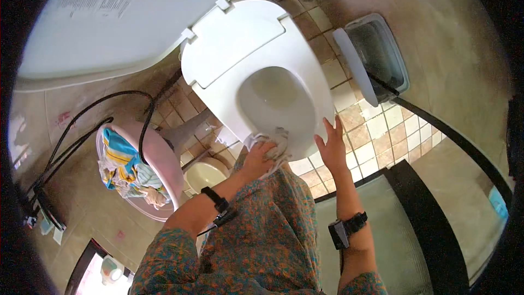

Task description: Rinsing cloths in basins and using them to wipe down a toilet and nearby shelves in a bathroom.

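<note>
A white toilet seat [221, 102] lies lowered over the toilet bowl [278, 94], in the middle of the view. My left hand [262, 157] holds a crumpled whitish cloth [280, 143] against the front left rim of the seat, with part of the cloth at the edge of the opening. By the right front edge of the seat is my right hand [332, 145], its fingers spread and nothing in it; whether a fingertip touches the seat I cannot tell. Black straps with small devices sit on both forearms.
At the left stands a pink basin [163, 155] of cloths, with black hoses beside it and a cream bowl [206, 174] nearby. A grey bin [403, 61] with its lid tilted is at the right. A black-framed glass panel [430, 221] lies at the lower right.
</note>
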The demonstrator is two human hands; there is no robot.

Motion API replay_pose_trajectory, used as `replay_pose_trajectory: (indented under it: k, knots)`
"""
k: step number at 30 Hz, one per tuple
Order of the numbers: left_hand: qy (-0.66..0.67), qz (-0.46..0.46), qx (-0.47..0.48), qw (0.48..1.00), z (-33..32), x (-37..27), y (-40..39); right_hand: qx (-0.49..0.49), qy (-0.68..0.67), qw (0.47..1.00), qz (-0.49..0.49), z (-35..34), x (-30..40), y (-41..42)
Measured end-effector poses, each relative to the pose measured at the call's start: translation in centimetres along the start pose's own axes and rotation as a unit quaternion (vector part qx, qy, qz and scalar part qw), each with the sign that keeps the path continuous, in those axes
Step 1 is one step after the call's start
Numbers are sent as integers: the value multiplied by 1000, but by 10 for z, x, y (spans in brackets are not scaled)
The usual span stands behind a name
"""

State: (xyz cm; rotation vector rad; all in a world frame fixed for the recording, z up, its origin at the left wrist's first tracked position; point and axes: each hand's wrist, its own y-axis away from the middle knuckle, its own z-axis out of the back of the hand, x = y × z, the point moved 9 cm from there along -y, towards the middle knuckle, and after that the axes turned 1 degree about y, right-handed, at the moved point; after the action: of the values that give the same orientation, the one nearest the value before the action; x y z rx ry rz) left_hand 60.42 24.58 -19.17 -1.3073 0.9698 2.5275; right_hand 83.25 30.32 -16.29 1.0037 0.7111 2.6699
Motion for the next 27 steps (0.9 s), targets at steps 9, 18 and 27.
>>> replay_pose_trajectory:
  k: [9, 18, 27]
  knots:
    - [-145, -114, -305, 934, 173, -108, -130, -96, -40, 993, -60, 29, -56, 10]
    - [-238, -94, -265, 929, 156, -78, -252, -73, -178, 969, -156, -6, -93, 14]
    - [-324, -154, -121, 925, -4, -122, -196, -164, -250, 930, -211, -19, -141, 38]
